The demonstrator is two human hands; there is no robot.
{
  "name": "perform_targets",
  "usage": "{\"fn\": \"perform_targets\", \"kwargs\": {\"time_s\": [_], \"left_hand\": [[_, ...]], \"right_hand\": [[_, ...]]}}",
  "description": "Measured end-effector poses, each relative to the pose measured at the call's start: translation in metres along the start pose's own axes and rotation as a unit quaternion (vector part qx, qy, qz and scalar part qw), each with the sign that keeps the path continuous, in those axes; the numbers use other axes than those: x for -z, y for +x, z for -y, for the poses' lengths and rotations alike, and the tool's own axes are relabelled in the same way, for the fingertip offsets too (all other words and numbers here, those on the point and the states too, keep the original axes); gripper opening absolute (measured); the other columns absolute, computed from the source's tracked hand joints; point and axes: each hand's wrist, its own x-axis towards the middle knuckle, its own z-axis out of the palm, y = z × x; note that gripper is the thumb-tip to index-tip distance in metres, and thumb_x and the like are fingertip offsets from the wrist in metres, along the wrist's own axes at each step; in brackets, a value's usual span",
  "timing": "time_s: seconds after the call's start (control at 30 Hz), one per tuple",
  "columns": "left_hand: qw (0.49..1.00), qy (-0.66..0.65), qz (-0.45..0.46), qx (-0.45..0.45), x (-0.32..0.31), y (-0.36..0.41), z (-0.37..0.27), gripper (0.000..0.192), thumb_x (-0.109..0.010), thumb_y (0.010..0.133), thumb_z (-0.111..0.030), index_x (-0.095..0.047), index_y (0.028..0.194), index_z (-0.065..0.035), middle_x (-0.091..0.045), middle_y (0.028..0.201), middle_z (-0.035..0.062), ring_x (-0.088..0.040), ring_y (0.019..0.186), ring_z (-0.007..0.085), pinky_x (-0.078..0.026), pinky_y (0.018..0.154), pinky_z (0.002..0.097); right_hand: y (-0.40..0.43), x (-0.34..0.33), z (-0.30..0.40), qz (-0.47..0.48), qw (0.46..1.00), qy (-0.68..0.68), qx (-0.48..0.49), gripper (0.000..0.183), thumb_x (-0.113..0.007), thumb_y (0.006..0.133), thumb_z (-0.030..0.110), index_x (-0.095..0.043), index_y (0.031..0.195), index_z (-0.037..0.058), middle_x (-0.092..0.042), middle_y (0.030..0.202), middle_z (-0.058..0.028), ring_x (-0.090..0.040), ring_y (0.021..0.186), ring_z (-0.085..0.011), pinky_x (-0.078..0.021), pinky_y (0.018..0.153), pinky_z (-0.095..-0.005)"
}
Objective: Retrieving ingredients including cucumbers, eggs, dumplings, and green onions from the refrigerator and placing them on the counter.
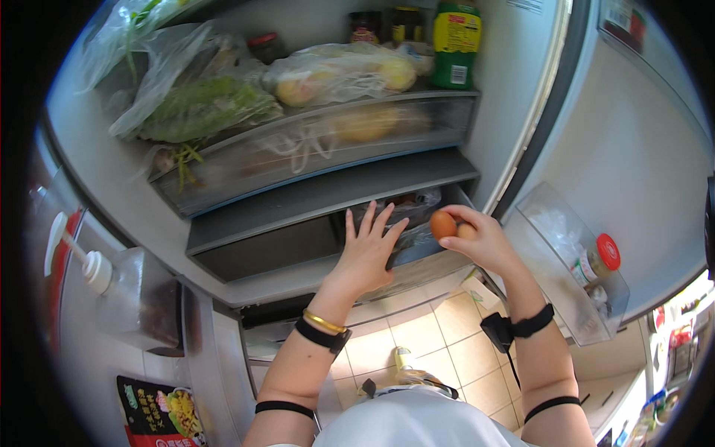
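Observation:
Two eggs are in my right hand (490,243): a brown egg (443,225) between thumb and fingers, and a paler egg (467,231) partly hidden in the palm. That hand is above the right side of a pulled-out lower refrigerator drawer (427,269). Inside the drawer lies a clear plastic bag (429,200) with dark contents I cannot make out. My left hand (363,257) holds nothing, its fingers spread over the drawer's left part. Whether its fingertips touch the bag cannot be told.
Above is a clear-fronted drawer (380,131), with bagged leafy greens (206,109), bagged round produce (346,72) and a green bottle (457,50) over it. Open doors flank me: a pump bottle (139,302) at left, a red-lidded jar (600,257) in the right door bin (600,329).

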Motion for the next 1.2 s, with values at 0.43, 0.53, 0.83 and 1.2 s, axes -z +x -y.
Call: {"fn": "perform_targets", "kwargs": {"time_s": [0.43,0.53,0.83,1.2], "left_hand": [[0.992,-0.074,-0.081,0.055,-0.056,-0.075,-0.021,0.06,-0.064,0.078,-0.015,-0.04,0.132,-0.0084,-0.028,0.143,0.0168,-0.02,0.136,0.0376,-0.016,0.11,0.0555],[0.985,-0.15,-0.022,0.088,-0.083,-0.113,-0.021,0.058,-0.064,0.079,-0.018,-0.042,0.132,-0.0067,-0.032,0.141,0.018,-0.024,0.134,0.0374,-0.02,0.109,0.0528],[0.979,-0.142,0.082,0.117,-0.094,-0.194,-0.034,0.054,-0.064,0.082,-0.024,-0.045,0.13,-0.0067,-0.037,0.138,0.0189,-0.034,0.127,0.0377,-0.028,0.106,0.0466],[0.948,-0.214,-0.143,0.187,-0.031,-0.226,-0.072,0.048,-0.066,0.08,-0.018,-0.049,0.123,-0.0045,-0.055,0.116,0.0146,-0.054,0.105,0.0316,-0.044,0.086,0.0406]], "right_hand": [[-0.01,-0.04,-0.055,0.043,0.998,0.005,-0.037,0.049,-0.075,0.071,0.015,-0.057,0.115,0.0007,-0.063,0.109,-0.0123,-0.06,0.101,-0.0222,-0.0456,0.088,-0.0293],[-0.009,-0.056,-0.068,0.076,0.996,0.011,-0.049,0.051,-0.076,0.072,0.012,-0.056,0.117,0.0003,-0.061,0.11,-0.0095,-0.058,0.1,-0.0182,-0.0454,0.088,-0.0283],[-0.073,-0.077,-0.099,0.101,0.992,0.006,-0.076,0.054,-0.078,0.07,0.018,-0.057,0.117,0.0011,-0.064,0.105,-0.0135,-0.061,0.096,-0.0221,-0.047,0.086,-0.0306],[-0.136,-0.015,-0.107,0.108,0.99,0.012,-0.09,0.053,-0.076,0.072,0.018,-0.056,0.118,0.0008,-0.062,0.11,-0.0117,-0.059,0.102,-0.0204,-0.0459,0.088,-0.0296]]}}
